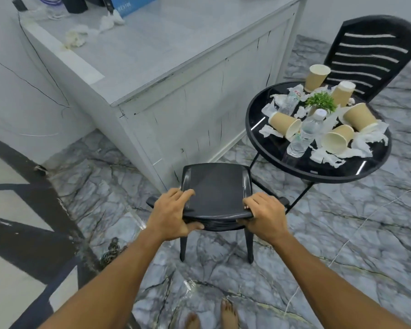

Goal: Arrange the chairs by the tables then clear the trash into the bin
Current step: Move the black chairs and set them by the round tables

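Note:
A black plastic chair (216, 186) stands on the marble floor in front of me, seen from above its backrest. My left hand (171, 213) grips the top of the backrest on the left, and my right hand (266, 214) grips it on the right. To the right stands a round black glass table (266, 148) littered with several paper cups (285, 124), two plastic bottles (306, 134), crumpled tissues (365, 138) and a small green plant (320, 102). A second black chair (370, 55) stands behind that table.
A large grey counter (180, 74) fills the upper left, with crumpled tissues (76, 38) and a blue box (133, 4) on it. A chain (112, 251) lies on the floor at the left. My bare feet (211, 317) show at the bottom edge.

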A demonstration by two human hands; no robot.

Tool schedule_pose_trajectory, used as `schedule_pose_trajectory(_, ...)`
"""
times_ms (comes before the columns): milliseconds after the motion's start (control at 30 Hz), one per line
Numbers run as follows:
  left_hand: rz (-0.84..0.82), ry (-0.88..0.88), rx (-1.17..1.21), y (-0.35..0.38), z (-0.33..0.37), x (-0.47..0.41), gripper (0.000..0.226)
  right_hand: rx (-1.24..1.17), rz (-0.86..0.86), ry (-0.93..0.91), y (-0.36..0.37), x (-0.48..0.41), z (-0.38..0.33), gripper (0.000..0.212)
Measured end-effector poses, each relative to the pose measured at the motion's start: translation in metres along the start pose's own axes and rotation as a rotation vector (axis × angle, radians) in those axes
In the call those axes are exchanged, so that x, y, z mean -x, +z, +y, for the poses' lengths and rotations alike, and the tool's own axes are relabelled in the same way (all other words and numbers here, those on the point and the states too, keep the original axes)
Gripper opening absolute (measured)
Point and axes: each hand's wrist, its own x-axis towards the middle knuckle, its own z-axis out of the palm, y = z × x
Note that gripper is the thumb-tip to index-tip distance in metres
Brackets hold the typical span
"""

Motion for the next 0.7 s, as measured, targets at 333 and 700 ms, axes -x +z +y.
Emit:
schedule_pose_trajectory(333,0.14,0.387,-0.097,0.011,-0.011,0.027,0.083,0.136,0.092,-0.035,0.006,0.03,-0.036,0.055)
schedule_pose_trajectory(700,0.312,0.413,-0.171,0.012,-0.027,-0.016,0.045,0.218,0.039,0.061,0.003,0.001,-0.024,0.06)
